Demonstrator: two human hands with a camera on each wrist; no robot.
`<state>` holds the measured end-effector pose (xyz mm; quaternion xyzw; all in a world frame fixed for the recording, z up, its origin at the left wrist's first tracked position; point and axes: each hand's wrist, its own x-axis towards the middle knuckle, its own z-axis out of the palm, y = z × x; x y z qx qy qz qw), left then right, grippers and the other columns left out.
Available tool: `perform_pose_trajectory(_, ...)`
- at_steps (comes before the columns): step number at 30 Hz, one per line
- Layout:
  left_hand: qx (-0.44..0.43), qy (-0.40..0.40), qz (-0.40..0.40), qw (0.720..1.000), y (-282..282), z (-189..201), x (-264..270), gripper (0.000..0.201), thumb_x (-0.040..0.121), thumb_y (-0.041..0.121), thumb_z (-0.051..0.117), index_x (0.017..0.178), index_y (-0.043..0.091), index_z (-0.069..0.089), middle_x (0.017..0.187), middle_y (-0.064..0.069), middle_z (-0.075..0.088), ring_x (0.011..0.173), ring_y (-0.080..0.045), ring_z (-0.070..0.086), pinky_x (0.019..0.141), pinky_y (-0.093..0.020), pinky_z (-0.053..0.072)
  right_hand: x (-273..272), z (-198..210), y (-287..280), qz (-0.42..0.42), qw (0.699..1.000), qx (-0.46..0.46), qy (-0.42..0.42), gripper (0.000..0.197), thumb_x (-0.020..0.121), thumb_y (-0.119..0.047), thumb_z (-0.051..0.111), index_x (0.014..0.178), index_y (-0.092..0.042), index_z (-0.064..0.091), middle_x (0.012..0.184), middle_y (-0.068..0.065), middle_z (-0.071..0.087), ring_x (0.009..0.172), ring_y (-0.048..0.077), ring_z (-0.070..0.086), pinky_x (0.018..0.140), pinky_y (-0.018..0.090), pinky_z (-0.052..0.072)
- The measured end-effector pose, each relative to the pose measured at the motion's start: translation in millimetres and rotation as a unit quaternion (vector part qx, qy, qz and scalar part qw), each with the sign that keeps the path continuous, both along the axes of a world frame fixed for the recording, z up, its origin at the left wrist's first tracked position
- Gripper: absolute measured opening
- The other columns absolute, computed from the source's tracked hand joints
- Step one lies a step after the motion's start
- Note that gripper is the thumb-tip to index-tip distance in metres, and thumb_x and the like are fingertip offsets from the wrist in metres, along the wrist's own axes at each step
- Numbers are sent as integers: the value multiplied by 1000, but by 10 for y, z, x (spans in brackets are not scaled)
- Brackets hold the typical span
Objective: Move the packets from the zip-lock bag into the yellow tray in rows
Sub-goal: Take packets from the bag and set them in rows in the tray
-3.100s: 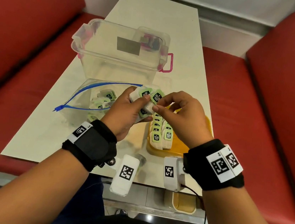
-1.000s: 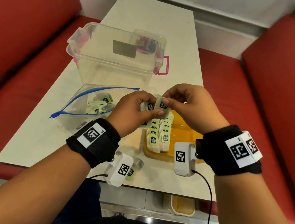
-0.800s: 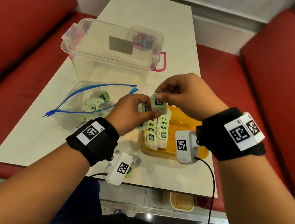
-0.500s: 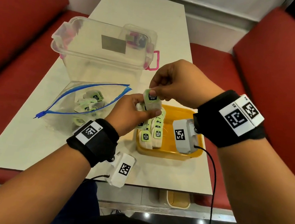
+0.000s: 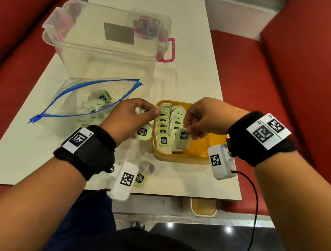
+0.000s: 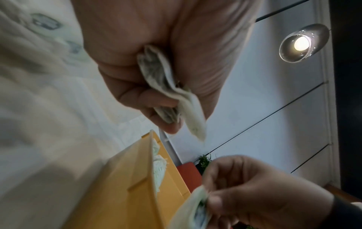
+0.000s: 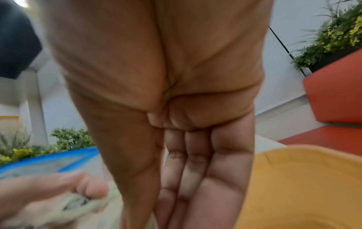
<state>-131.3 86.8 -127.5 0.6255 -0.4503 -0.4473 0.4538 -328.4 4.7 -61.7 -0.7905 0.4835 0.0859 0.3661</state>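
Lowering one packet [image 5: 183,138] toward the near end of the second row, the right hand [image 5: 201,120] pinches it by its top edge between thumb and fingertips, just above the yellow tray [image 5: 203,151]. The left hand [image 5: 129,116] grips a small bunch of further packets [image 6: 168,93], fingers curled round them, one green label [image 5: 143,133] hanging below the palm — held just left of the tray. Progress: two rows [image 5: 168,123] stand along the tray's left side, the right part bare. Remaining: several packets lie inside the open zip-lock bag [image 5: 92,106] on the tabletop [image 5: 22,149], and one stray packet [image 5: 141,179] sits near the front edge. Judged roughly half done — exact counts not readable.
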Motion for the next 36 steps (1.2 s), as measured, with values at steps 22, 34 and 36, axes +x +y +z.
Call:
perform_pose_trajectory(22,32,70,24,997,70,-52,57,7,85,29,72,79,27,72,82,2,69,71,-18,65,67,-42,56,213,-246,-56,34,987,-64,145,14,83,-17,72,96,-9,71,64,-5,63,52,7,58,50,18,45)
perform_pose_trajectory(34,-1,-22,5,1000,406,-148,228,8,91,15,65,93,18,71,103,5,71,70,-8,64,72,-24,54,501,-384,1008,215,972,-95,10,21,86,-19,67,107,-19,69,104,-3,69,91,12,61,77,22,46)
perform_pose_trajectory(36,-6,-30,6,1000,454,-170,239,8,90,13,65,94,16,71,103,4,70,65,-5,63,66,-17,52,538,-632,1088,227,968,-110,19,29,86,-14,66,115,-20,66,112,1,65,101,19,61,86,31,48)
